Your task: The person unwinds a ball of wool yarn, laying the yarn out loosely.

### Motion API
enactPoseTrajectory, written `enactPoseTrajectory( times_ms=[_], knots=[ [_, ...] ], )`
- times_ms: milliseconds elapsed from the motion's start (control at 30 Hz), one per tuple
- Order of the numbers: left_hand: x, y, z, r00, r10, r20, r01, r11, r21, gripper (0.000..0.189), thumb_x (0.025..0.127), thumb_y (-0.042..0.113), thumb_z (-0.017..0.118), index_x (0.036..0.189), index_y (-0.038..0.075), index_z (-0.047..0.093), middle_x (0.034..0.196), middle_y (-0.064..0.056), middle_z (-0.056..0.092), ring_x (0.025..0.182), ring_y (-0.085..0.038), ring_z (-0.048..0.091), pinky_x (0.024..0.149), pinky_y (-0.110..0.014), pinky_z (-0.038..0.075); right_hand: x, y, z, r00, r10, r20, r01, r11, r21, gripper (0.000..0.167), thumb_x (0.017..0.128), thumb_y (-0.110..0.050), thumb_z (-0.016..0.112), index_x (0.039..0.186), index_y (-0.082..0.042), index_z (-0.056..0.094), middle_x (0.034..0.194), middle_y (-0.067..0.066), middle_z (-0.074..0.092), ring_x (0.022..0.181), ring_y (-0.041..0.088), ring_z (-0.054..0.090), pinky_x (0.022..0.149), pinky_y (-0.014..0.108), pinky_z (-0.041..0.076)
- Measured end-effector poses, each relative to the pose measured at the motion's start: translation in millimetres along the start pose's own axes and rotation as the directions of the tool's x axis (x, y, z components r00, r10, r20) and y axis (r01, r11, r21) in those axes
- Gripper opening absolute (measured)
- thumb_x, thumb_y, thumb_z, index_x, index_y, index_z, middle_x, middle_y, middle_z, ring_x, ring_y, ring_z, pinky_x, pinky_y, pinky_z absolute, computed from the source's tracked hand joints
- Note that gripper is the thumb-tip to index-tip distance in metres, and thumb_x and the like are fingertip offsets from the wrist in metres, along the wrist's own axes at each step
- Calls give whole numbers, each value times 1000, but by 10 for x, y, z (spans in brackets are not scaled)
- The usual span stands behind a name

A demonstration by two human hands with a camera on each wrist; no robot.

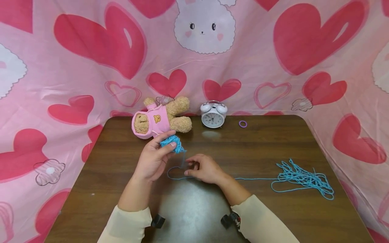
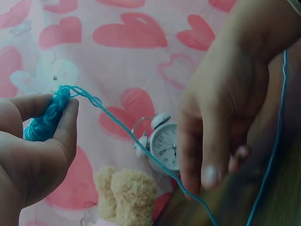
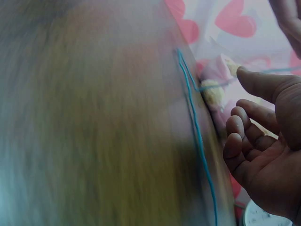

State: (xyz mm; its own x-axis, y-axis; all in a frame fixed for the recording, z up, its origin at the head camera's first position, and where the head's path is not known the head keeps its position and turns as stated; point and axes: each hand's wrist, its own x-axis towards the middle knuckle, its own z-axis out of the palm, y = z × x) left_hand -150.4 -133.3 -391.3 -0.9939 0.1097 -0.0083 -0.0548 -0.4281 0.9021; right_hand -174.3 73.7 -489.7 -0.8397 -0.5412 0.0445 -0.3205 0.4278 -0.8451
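Note:
My left hand point(image 1: 153, 162) pinches a small wound bundle of blue yarn point(image 1: 172, 143) between thumb and fingers, held up over the table. In the left wrist view a strand point(image 2: 136, 140) leaves the bundle and slants down past the fingertips of my right hand point(image 2: 218, 122). The right wrist view shows that hand with its thumb and loosely bent fingers apart, nothing gripped between them. From there the strand point(image 1: 256, 179) loops on the table and runs right to a loose tangled heap of the same yarn point(image 1: 305, 180).
A plush bear in a pink hoodie point(image 1: 159, 122) lies at the back of the brown wooden table point(image 1: 109, 182). Right of it stand a white twin-bell alarm clock point(image 1: 213, 118) and, flat on the wood, a purple ring point(image 1: 242, 124). A pink heart-patterned cloth point(image 1: 194, 71) hangs behind.

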Motion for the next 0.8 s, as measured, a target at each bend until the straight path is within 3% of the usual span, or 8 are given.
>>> enactPoseTrajectory(
  times_ms=[167, 367, 533, 700, 800],
  knots=[
    [-5, 37, 79, 1000, 11, 16, -11, 1000, -10, 38, 99, -10, 57, 136, 0, 61, 106, -5, 64, 88, -13, 67, 79, -26, 58, 77, -34, 132, 1000, -28, 9, 28, 1000, -15, 39, 84, -24, 88, 117, -8, 75, 88, 0, 64, 66, 4, 58, 62, 24, 50],
    [-15, 110, 92, 999, 33, 3, -32, 999, -21, 36, 99, -9, 57, 129, 8, 66, 105, -5, 64, 86, -13, 67, 80, -27, 58, 78, -23, 178, 999, -47, 0, 47, 998, -44, 23, 88, -20, 85, 108, -12, 79, 83, -7, 63, 67, 2, 55, 62, 23, 48],
    [-23, 162, 6, 997, 77, -14, -77, 996, -32, 35, 100, -10, 56, 131, 5, 64, 108, -5, 65, 87, -13, 68, 80, -26, 59, 30, 5, 113, 996, -81, -21, 80, 996, -42, 9, 91, -15, 79, 99, -11, 80, 85, -7, 67, 69, 1, 55, 62, 22, 48],
    [-49, 200, -131, 994, 103, -40, -105, 993, -50, 34, 101, -10, 54, 126, 10, 64, 109, -6, 66, 87, -13, 69, 81, -25, 60, -47, 52, -19, 997, -67, -40, 64, 996, -63, 4, 91, -16, 78, 94, -14, 80, 83, -10, 66, 70, 1, 55, 64, 22, 48],
    [-58, 214, -226, 991, 114, -69, -119, 991, -68, 33, 102, -10, 54, 129, 7, 62, 108, -7, 64, 89, -13, 69, 81, -24, 60, -98, 98, -112, 998, -47, -51, 43, 996, -74, 4, 92, -19, 78, 92, -14, 79, 81, -11, 65, 69, 1, 55, 64, 22, 48]
  ],
)
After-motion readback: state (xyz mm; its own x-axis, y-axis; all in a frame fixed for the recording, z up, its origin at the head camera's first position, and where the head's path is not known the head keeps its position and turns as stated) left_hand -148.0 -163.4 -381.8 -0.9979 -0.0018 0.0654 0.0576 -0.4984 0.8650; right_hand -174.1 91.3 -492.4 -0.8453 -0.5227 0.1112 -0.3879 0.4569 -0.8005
